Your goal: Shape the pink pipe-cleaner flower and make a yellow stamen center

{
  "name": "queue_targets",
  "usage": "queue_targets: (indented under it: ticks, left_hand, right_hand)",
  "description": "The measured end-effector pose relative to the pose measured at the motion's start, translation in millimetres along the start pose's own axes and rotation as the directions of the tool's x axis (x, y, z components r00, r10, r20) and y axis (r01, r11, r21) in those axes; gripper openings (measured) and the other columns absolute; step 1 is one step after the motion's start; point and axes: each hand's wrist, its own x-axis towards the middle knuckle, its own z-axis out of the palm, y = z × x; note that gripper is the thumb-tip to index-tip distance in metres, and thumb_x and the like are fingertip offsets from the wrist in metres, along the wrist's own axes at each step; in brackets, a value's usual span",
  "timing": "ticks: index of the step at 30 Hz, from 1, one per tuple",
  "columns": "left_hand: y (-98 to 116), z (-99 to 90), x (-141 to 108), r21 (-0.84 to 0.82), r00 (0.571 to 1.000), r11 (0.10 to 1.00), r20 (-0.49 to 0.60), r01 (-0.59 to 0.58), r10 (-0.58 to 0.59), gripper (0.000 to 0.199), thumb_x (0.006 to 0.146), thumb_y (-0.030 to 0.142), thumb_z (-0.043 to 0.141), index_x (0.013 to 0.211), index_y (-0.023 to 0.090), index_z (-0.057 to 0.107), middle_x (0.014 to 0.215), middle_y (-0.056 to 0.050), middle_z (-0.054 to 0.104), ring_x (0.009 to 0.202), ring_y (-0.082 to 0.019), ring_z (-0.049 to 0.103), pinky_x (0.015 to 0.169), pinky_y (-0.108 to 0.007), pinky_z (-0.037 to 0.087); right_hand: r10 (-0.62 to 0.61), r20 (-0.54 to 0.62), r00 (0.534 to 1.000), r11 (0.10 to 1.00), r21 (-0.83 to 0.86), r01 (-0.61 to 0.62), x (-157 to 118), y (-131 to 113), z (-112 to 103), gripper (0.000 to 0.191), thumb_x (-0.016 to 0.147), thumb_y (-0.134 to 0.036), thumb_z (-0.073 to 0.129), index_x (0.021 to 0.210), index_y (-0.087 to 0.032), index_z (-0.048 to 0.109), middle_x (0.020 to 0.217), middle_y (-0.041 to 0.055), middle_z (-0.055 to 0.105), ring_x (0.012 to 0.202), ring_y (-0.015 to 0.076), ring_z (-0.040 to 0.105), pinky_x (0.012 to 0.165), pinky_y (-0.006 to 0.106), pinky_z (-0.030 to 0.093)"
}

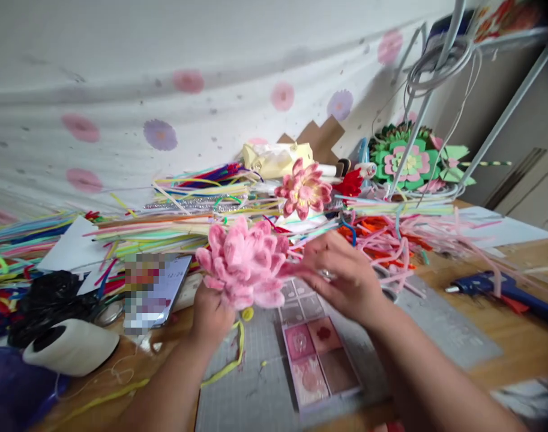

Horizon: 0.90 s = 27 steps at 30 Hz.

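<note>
A fluffy pink pipe-cleaner flower (244, 264) with layered petals is held up over the grey cutting mat. My left hand (212, 317) is closed round its underside, the fingers partly hidden by petals. At the flower's right edge, my right hand (341, 273) has its thumb and fingers pinched together, close to or touching an outer petal. Blur hides what is in that pinch. Below the right hand lies an open makeup palette (321, 362) with pink, reddish and brown pans. Behind stands another flower (304, 191), red-pink with a yellowish middle.
The grey cutting mat (251, 384) lies on a wooden table. Bundled pipe cleaners (174, 231) spread across the back. Left are a phone (172, 294), a thread cone (73, 347) and a black bag (55, 300). A blue glue gun (494, 285) lies right, near metal poles (418, 129).
</note>
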Motion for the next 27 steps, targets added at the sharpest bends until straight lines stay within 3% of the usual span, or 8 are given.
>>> queue_targets:
  ticks: [3,4,6,7,9,17,22,27]
  left_hand:
    - [-4.1,-0.6,5.1,0.048,1.0,0.999,-0.006,-0.005,0.005,0.018,0.08,0.029,0.054,0.07,0.018,0.064,0.074,-0.005,0.07,0.087,-0.025,0.066,0.08,-0.038,0.051]
    - [-4.6,-0.8,6.4,0.059,1.0,0.998,-0.014,-0.001,0.002,0.019,0.081,0.029,0.054,0.069,0.018,0.063,0.073,-0.004,0.069,0.085,-0.024,0.066,0.077,-0.036,0.051]
    - [-4.2,-1.0,7.7,0.075,0.999,0.997,-0.034,0.004,-0.001,0.021,0.082,0.03,0.055,0.066,0.017,0.061,0.069,-0.003,0.067,0.079,-0.022,0.065,0.073,-0.032,0.051]
    - [-3.6,-0.7,7.6,0.08,0.999,0.997,-0.047,0.005,-0.002,0.022,0.082,0.031,0.056,0.065,0.017,0.06,0.067,-0.002,0.066,0.076,-0.021,0.065,0.07,-0.031,0.05]
    - [-2.4,1.0,6.3,0.097,0.998,0.995,-0.068,-0.006,0.013,0.022,0.082,0.032,0.056,0.065,0.018,0.059,0.064,-0.001,0.064,0.072,-0.02,0.064,0.069,-0.03,0.05]
    - [-2.6,8.3,3.1,0.116,0.988,0.987,-0.087,-0.114,0.125,0.019,0.083,0.034,0.056,0.071,0.019,0.058,0.069,-0.001,0.064,0.072,-0.02,0.063,0.071,-0.031,0.051]
    - [-4.6,6.5,4.5,0.117,0.988,0.985,-0.078,-0.126,0.136,0.021,0.082,0.034,0.059,0.068,0.019,0.055,0.066,0.0,0.062,0.071,-0.02,0.063,0.068,-0.03,0.051]
    - [-6.4,5.2,2.9,0.083,0.992,0.991,-0.059,-0.109,0.114,0.01,0.083,0.028,0.057,0.078,0.02,0.059,0.077,-0.003,0.067,0.076,-0.021,0.065,0.071,-0.032,0.051]
  right_hand:
    - [0.092,0.224,0.97,0.992,0.062,-0.108,-0.6,9.6,-7.9,0.007,0.086,-0.022,0.064,0.085,-0.015,0.066,0.082,0.0056,0.061,0.078,0.0164,0.056,0.071,0.03,0.045]
    - [0.104,0.389,0.915,0.989,0.059,-0.137,-5.1,11.3,-10.6,0.01,0.086,-0.024,0.063,0.085,-0.015,0.067,0.083,0.006,0.061,0.078,0.0166,0.056,0.072,0.03,0.045]
    - [0.105,0.685,0.721,0.991,-0.008,-0.136,-20.4,9.7,-15.4,0.016,0.086,-0.03,0.063,0.089,-0.016,0.069,0.087,0.0076,0.06,0.08,0.0186,0.054,0.073,0.032,0.044]
    - [0.121,0.772,0.624,0.991,-0.057,-0.121,-29.9,6.4,-17.3,0.021,0.084,-0.035,0.065,0.093,-0.017,0.07,0.09,0.0085,0.059,0.082,0.0201,0.052,0.074,0.034,0.043]
    - [0.174,0.841,0.512,0.985,-0.141,-0.104,-48.2,-2.5,-18.9,0.036,0.082,-0.046,0.064,0.103,-0.018,0.068,0.095,0.0101,0.056,0.087,0.0228,0.048,0.076,0.036,0.042]
    - [0.162,0.87,0.465,0.986,-0.163,-0.038,-58.5,-17.0,-0.2,0.067,0.082,-0.067,0.048,0.122,-0.015,0.06,0.102,0.0117,0.053,0.091,0.0253,0.041,0.084,0.041,0.036]
    - [0.152,0.881,0.447,0.988,-0.144,-0.052,-56.4,-22.5,-2.3,0.063,0.083,-0.064,0.049,0.122,-0.016,0.059,0.103,0.0112,0.054,0.092,0.0247,0.041,0.086,0.041,0.034]
    - [0.133,0.88,0.456,0.991,-0.12,-0.058,-58.0,-29.5,-7.3,0.05,0.082,-0.064,0.052,0.097,-0.018,0.066,0.095,0.0082,0.056,0.088,0.0228,0.043,0.081,0.039,0.036]
